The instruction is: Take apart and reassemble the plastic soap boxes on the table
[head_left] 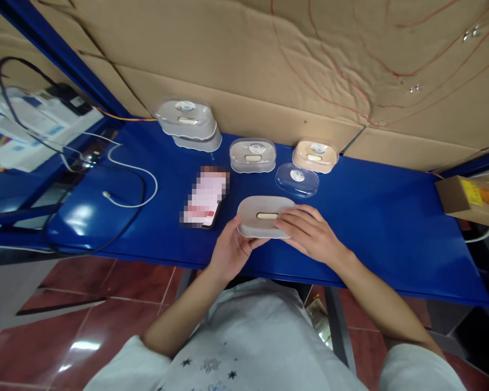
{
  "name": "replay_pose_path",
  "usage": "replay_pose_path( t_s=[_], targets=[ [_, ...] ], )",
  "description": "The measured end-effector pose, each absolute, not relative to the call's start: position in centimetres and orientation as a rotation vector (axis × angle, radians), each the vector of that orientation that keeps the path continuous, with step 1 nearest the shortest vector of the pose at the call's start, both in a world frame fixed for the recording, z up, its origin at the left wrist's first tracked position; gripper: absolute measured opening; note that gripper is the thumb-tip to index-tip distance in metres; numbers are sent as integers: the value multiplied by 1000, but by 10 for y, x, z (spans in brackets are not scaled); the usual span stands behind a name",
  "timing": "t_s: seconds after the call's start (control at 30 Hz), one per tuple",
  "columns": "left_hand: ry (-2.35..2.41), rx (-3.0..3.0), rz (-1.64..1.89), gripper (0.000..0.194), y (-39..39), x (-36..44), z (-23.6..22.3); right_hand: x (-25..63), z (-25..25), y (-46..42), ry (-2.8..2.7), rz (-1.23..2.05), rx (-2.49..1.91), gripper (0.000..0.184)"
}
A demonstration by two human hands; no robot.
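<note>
A whitish oval plastic box [252, 221] with a cream oblong piece on its top is held between my two hands above the near part of the blue table. My left hand [234, 252] grips its left end and underside, thumb on the side. My right hand [312, 231] wraps the right end, fingers lying over the top beside the cream piece. Just beyond the box lies a clear lid [297, 180] with a round sticker. Behind that lid stands a peach box [315, 157], and to its left a grey box [252, 156], both under clear lids.
Two stacked grey boxes [189, 122] stand at the back left. A phone [204, 198] with a blurred screen lies left of my hands. White and black cables [152, 187] curl over the left side of the blue table [375, 233]. A cardboard box [470, 201] sits at the right end.
</note>
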State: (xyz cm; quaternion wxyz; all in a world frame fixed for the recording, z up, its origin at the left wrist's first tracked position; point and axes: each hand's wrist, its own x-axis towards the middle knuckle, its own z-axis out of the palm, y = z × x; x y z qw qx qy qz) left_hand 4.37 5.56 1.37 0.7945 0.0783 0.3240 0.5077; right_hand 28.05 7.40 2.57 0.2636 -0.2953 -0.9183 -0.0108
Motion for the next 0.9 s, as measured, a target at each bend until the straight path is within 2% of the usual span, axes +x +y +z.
replay_pose_path(
  t_s=[0.1, 0.23, 0.4, 0.47, 0.6, 0.77, 0.9],
  targets=[
    [718, 191, 1087, 46, 56, 44, 11, 281, 27, 73, -2493, -1, -781, 51],
    [725, 287, 1089, 53, 53, 46, 6, 289, 24, 82, -2443, 237, -862, 68],
    [727, 380, 1075, 61, 49, 48, 4, 306, 8, 103, -2273, 193, -1389, 59],
    [732, 384, 1076, 62, 49, 48, 5, 309, 4, 108, -2268, 166, -1473, 56],
    [747, 361, 1084, 56, 48, 49, 4, 312, 1, 110, -2292, 114, -1484, 42],
    [797, 336, 1072, 49, 49, 48, 0, 321, -1, 116, -2183, 115, -1516, 48],
    [797, 323, 1080, 46, 49, 48, 0, 323, 6, 117, -2013, 226, -1375, 37]
  ],
)
